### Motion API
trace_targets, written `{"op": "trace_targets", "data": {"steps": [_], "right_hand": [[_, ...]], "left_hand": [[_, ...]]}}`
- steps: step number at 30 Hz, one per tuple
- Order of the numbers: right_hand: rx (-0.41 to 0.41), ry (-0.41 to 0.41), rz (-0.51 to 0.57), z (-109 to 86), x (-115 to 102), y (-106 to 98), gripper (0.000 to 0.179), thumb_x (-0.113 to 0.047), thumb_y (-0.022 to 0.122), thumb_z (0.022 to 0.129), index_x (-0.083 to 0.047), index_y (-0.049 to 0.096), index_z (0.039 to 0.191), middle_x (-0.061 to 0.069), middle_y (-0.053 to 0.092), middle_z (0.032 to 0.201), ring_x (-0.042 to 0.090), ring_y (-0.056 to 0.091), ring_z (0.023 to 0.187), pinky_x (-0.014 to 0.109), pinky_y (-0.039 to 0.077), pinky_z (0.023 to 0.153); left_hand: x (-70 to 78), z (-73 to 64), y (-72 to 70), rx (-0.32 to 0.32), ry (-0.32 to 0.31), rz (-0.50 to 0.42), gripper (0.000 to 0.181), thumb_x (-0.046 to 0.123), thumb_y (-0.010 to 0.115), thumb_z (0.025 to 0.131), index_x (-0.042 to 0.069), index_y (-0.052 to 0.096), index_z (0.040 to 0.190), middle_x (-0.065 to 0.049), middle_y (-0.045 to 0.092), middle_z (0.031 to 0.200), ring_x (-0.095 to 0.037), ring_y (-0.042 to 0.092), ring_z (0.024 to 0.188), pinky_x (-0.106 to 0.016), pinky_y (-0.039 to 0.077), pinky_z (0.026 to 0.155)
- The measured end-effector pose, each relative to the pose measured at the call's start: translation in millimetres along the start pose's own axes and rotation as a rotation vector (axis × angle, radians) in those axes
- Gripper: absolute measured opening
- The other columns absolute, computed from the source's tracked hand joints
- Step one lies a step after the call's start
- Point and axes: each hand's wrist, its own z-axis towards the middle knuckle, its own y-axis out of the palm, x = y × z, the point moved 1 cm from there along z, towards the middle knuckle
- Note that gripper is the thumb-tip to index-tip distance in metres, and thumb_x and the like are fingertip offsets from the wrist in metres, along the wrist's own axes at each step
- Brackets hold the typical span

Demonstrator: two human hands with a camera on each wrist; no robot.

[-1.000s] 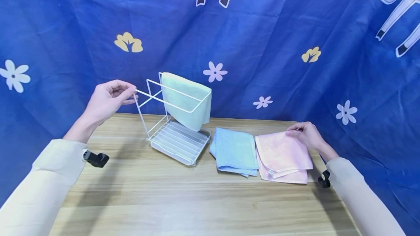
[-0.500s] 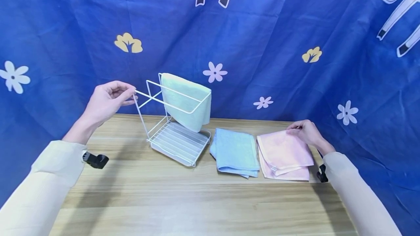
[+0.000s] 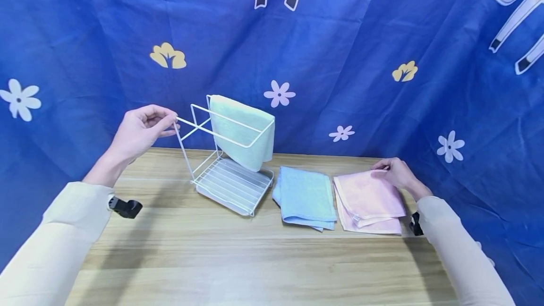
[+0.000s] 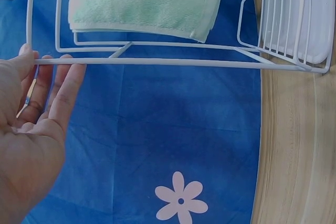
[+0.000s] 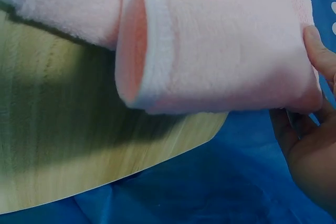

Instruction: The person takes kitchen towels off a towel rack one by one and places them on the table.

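My left hand (image 3: 146, 126) pinches the upper left corner of a white wire rack (image 3: 187, 155), with thumb and fingertips on the thin bar. Over the rack's rear rail hangs a mint green towel (image 3: 242, 131). On the right, my right hand (image 3: 397, 174) pinches the far right corner of a folded pink towel (image 3: 367, 199). In the right wrist view the thumb lies on top of the pink towel (image 5: 226, 51) and the fingers reach beneath its edge. A folded blue towel (image 3: 306, 197) lies between the rack and the pink one.
The rack stands on a wooden table (image 3: 221, 259), with a white drip tray (image 3: 225, 202) under its wire base. A blue patterned curtain (image 3: 323, 51) hangs right behind the table and along its right side.
The pink towel's near edge has shifted slightly away and to the right, along with my right hand. My left hand, the rack and the blue towel look the same.
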Motion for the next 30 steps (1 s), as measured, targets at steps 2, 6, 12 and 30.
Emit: {"op": "trace_targets", "data": {"steps": [2, 6, 12, 30], "right_hand": [[-0.002, -0.012, -0.012, -0.4, 2, 2, 0.019, -0.014, 0.08, 0.094, -0.004, 0.08, 0.11, 0.019, 0.079, 0.111, 0.02, 0.066, 0.09, 0.019, 0.05, 0.073], [-0.004, -0.008, -0.038, -1.8, 4, 5, 0.02, -0.013, 0.08, 0.093, -0.003, 0.079, 0.11, 0.02, 0.079, 0.113, 0.027, 0.07, 0.098, 0.026, 0.054, 0.081], [-0.006, 0.017, -0.077, -1.1, 5, 4, 0.02, -0.015, 0.081, 0.093, -0.003, 0.079, 0.109, 0.021, 0.078, 0.114, 0.033, 0.072, 0.1, 0.035, 0.059, 0.085], [0.047, -0.065, -0.198, -1.1, -45, 5, 0.03, -0.026, 0.076, 0.095, -0.007, 0.077, 0.118, 0.018, 0.079, 0.115, 0.037, 0.073, 0.104, 0.053, 0.063, 0.082]], "left_hand": [[0.6, 0.0, 0.2, -0.001, -0.001, 0.006, 0.017, 0.021, 0.069, 0.104, 0.007, 0.073, 0.113, 0.022, 0.076, 0.091, 0.003, 0.075, 0.083, -0.017, 0.068, 0.078], [0.7, -0.1, 0.5, -0.001, -0.002, 0.003, 0.014, 0.021, 0.069, 0.104, 0.01, 0.073, 0.111, 0.022, 0.076, 0.09, 0.003, 0.075, 0.083, -0.018, 0.068, 0.078], [1.2, -0.5, 0.7, 0.002, 0.0, -0.004, 0.008, 0.021, 0.069, 0.104, 0.016, 0.074, 0.107, 0.022, 0.075, 0.091, 0.004, 0.074, 0.082, -0.017, 0.068, 0.078], [0.2, 0.6, -0.4, -0.002, -0.007, -0.01, 0.008, 0.021, 0.069, 0.104, 0.016, 0.074, 0.108, 0.023, 0.075, 0.091, 0.004, 0.075, 0.083, -0.016, 0.068, 0.078]]}}
